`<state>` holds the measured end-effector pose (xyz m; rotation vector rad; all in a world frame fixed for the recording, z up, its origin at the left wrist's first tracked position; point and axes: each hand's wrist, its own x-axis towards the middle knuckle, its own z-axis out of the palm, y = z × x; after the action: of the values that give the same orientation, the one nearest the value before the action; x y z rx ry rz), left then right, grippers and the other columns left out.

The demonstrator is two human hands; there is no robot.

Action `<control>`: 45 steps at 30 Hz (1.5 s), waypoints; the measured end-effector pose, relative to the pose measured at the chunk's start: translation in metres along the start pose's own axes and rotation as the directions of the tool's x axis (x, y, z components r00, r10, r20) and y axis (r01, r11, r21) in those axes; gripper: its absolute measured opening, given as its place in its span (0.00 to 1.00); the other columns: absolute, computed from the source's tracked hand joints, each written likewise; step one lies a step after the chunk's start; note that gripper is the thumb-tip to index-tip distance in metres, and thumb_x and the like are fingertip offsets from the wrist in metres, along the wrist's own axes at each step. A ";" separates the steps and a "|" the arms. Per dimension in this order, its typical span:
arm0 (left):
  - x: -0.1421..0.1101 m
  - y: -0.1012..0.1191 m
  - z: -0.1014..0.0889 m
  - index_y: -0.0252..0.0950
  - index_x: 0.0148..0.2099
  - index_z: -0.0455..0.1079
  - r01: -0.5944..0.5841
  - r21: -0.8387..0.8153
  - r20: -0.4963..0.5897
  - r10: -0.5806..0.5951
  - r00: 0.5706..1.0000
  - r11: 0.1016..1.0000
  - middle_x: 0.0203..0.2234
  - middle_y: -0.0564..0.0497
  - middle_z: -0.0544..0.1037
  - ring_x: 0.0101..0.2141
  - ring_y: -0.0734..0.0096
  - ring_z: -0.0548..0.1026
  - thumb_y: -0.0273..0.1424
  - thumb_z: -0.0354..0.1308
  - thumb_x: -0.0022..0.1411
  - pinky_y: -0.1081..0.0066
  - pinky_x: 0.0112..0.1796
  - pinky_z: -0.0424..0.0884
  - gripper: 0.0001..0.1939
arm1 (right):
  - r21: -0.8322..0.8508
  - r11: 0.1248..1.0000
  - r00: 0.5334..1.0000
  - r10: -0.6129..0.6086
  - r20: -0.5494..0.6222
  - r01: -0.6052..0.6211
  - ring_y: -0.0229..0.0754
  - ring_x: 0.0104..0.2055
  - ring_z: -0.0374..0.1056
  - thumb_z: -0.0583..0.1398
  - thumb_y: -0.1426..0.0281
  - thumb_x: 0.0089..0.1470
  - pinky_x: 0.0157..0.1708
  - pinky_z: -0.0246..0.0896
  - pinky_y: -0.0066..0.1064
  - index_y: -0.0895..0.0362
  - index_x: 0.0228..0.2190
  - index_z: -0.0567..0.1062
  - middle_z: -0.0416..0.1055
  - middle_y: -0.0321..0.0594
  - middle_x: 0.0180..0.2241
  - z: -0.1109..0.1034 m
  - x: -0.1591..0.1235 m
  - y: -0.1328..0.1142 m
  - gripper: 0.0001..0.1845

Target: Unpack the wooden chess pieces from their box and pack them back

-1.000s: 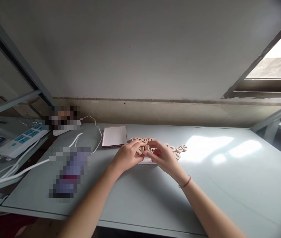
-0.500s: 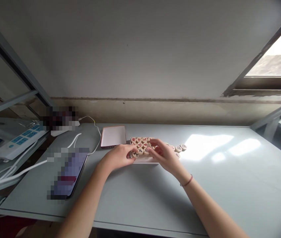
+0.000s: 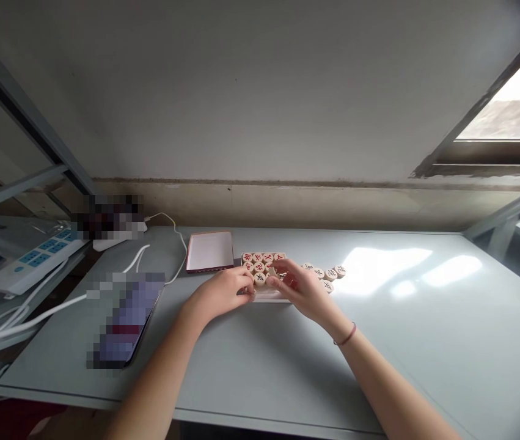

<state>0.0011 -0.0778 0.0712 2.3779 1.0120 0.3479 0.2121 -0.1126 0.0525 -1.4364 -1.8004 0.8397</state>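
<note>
1. Evidently the open box sits square to the body so both hands can meet over it; its walls presumably keep the face-up, red-marked discs in rows.
2. The left hand curls at the box's eight o'clock corner, perhaps steadying it; whether its fingers clamp anything, I cannot tell.
3. The right hand pinches a tilted disc between thumb and fingers; loose discs lie at three o'clock, within easy reach; the lid lies at ten o'clock, out of the way.
</note>
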 end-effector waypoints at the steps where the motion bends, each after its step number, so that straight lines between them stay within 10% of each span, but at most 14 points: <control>1: 0.000 -0.001 0.000 0.40 0.30 0.74 0.013 -0.002 0.003 -0.013 1.000 1.000 0.37 0.54 0.76 0.34 0.72 0.75 0.24 0.55 0.55 0.75 0.36 0.68 0.08 | -0.001 1.000 1.000 -0.002 0.010 0.002 0.32 0.20 0.60 0.54 0.54 0.56 0.21 0.60 0.28 0.55 0.40 0.69 0.74 0.42 0.35 0.000 0.000 0.000 0.19; 16: 0.004 -0.010 0.004 0.40 0.36 0.72 0.091 0.030 -0.088 -0.088 0.992 0.995 0.36 0.53 0.72 0.34 0.71 0.74 0.28 0.54 0.59 0.73 0.36 0.69 0.06 | -0.412 0.880 0.971 -0.190 0.147 0.234 0.38 0.30 0.68 0.54 0.66 0.60 0.28 0.62 0.28 0.53 0.40 0.74 0.70 0.41 0.36 0.027 -0.008 -0.008 0.10; 45: 0.007 -0.011 0.016 0.40 0.37 0.70 0.133 0.063 -0.141 -0.123 0.982 0.989 0.37 0.53 0.71 0.32 0.71 0.73 0.25 0.50 0.57 0.72 0.37 0.69 0.09 | -0.362 0.925 0.988 -0.074 0.138 0.119 0.43 0.37 0.67 0.53 0.74 0.57 0.33 0.61 0.31 0.53 0.37 0.75 0.74 0.40 0.29 0.029 -0.012 -0.016 0.11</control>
<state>0.0058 -0.0722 0.0521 2.3639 1.2534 0.4390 0.1814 -0.1292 0.0477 -1.5354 -2.1924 0.5662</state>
